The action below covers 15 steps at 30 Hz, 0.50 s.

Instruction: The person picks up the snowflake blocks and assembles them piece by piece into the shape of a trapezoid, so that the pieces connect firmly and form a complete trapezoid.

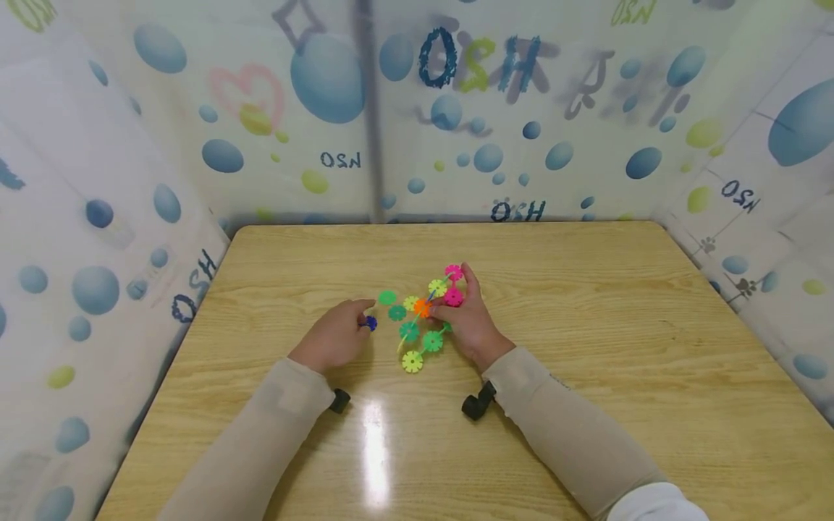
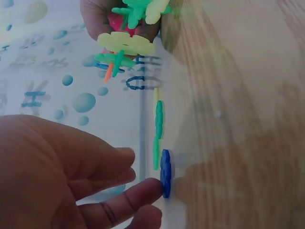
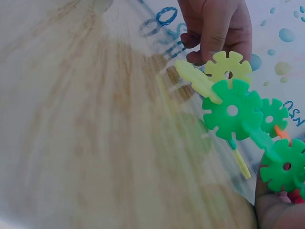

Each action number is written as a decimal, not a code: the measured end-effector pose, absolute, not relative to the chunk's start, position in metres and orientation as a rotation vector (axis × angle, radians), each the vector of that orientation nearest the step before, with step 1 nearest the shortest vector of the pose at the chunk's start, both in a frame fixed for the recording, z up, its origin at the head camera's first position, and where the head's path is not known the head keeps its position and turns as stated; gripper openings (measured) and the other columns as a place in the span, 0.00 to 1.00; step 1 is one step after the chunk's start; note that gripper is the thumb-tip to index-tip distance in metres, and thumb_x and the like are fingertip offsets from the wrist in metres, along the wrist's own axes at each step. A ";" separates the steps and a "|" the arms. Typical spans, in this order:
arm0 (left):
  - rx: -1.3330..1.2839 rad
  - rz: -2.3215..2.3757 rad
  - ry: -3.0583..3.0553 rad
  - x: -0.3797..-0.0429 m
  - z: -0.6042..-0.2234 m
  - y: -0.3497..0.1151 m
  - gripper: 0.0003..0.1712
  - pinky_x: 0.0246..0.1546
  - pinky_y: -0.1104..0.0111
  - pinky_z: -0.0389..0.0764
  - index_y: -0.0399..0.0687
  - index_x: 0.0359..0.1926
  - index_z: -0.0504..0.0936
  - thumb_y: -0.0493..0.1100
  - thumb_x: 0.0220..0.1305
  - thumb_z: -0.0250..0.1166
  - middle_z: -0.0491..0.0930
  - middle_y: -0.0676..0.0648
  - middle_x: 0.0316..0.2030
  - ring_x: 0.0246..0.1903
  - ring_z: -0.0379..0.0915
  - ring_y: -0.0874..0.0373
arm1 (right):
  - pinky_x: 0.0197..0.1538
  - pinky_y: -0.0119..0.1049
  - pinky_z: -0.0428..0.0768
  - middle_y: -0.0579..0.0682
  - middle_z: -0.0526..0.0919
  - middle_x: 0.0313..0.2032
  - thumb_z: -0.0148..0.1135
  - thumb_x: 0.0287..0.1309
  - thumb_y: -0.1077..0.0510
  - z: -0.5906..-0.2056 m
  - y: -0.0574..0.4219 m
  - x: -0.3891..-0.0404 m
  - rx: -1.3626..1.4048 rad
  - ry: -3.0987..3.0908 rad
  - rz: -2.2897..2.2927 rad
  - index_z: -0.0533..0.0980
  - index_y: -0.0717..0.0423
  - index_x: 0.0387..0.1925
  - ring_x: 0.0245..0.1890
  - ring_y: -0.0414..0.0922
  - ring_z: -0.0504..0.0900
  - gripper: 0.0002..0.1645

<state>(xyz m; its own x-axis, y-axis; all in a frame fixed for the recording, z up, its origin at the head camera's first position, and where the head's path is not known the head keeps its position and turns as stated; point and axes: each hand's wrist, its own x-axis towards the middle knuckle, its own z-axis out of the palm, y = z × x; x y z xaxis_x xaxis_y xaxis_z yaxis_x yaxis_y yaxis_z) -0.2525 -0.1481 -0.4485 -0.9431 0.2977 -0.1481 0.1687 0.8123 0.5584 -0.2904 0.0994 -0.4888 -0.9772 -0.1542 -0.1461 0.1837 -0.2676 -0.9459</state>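
Observation:
My left hand [image 1: 334, 334] is low over the table, one fingertip touching a flat blue snowflake disc [image 2: 166, 173] that lies on the wood. Its other fingers stay apart from the disc. With my right hand [image 1: 474, 324] I grip a linked build of notched snowflake discs, raised over the table. Green discs [image 3: 232, 110], yellow discs [image 1: 413, 362], an orange disc [image 1: 422, 308] and pink discs [image 1: 454, 296] make it up, slotted into each other at angles. My palm and fingers hide part of the build.
Just beyond the left fingers lie a loose green disc [image 1: 387, 297], a teal disc [image 1: 397, 312] and a yellow disc [image 1: 410, 302]. The wooden table [image 1: 560, 275] reaches back to a patterned cloth wall [image 1: 456, 174]. Both wrists carry small black cameras [image 1: 478, 402].

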 end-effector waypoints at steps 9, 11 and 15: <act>0.289 0.713 2.788 -0.250 -0.450 -0.147 0.10 0.54 0.51 0.82 0.36 0.51 0.84 0.35 0.72 0.63 0.84 0.38 0.49 0.47 0.80 0.47 | 0.42 0.38 0.89 0.55 0.81 0.38 0.59 0.62 0.82 -0.489 0.099 -0.290 0.037 1.748 -2.360 0.36 0.33 0.85 0.40 0.47 0.82 0.68; 0.280 0.710 2.773 -0.250 -0.450 -0.146 0.06 0.48 0.55 0.83 0.38 0.47 0.83 0.36 0.72 0.66 0.82 0.41 0.45 0.42 0.79 0.50 | 0.42 0.38 0.89 0.54 0.81 0.38 0.59 0.62 0.82 -0.489 0.099 -0.290 0.038 1.749 -2.362 0.36 0.32 0.84 0.40 0.46 0.82 0.68; 0.275 0.730 2.735 -0.249 -0.450 -0.145 0.05 0.41 0.59 0.81 0.41 0.43 0.81 0.37 0.71 0.68 0.80 0.45 0.41 0.37 0.76 0.52 | 0.42 0.38 0.89 0.54 0.80 0.39 0.59 0.62 0.82 -0.490 0.099 -0.290 0.037 1.745 -2.369 0.36 0.33 0.85 0.39 0.44 0.82 0.68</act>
